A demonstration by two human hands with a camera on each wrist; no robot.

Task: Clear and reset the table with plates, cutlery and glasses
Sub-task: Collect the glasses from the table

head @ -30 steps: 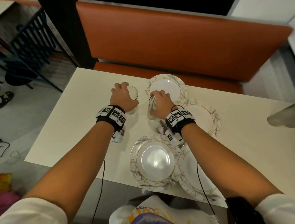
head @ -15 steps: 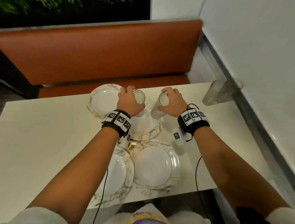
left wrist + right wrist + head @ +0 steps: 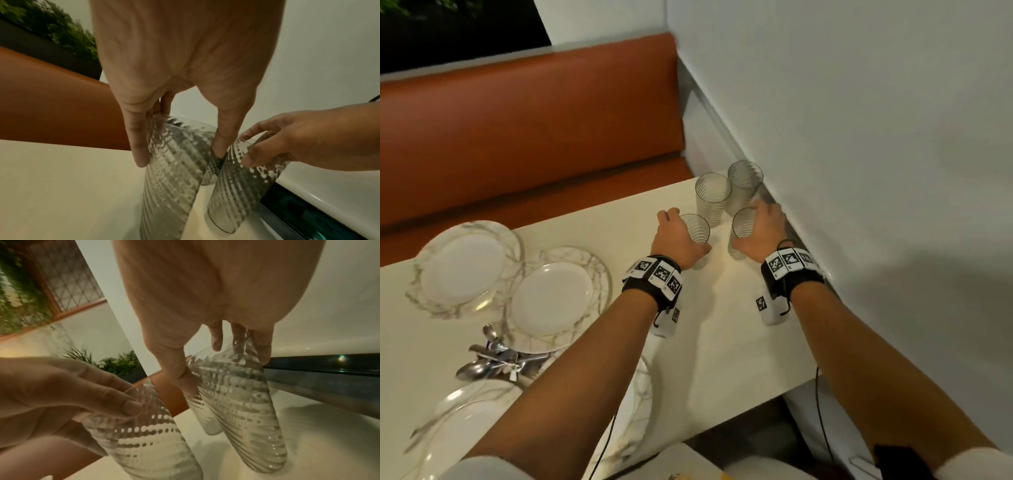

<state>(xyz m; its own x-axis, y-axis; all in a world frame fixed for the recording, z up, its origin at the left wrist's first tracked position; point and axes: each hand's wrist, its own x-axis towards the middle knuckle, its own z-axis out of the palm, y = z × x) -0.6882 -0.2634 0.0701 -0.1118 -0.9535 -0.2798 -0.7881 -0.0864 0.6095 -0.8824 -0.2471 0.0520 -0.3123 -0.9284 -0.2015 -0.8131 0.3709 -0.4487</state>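
Ribbed glasses, both empty — left hand (image 3: 677, 240) grips one (image 3: 697, 230), right hand (image 3: 763, 233) another (image 3: 742, 229)

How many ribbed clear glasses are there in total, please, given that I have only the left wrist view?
Observer: Four. Beyond the ribbed clear left-hand glass and the matching right-hand glass, a free ribbed glass and a corner ribbed glass stand by the white wall.
Operator: Thank you. What else lies on the cream table, out of my sight?
Observer: Round white plates with marbled rims and a pile of silver cutlery, to the left of the left forearm.
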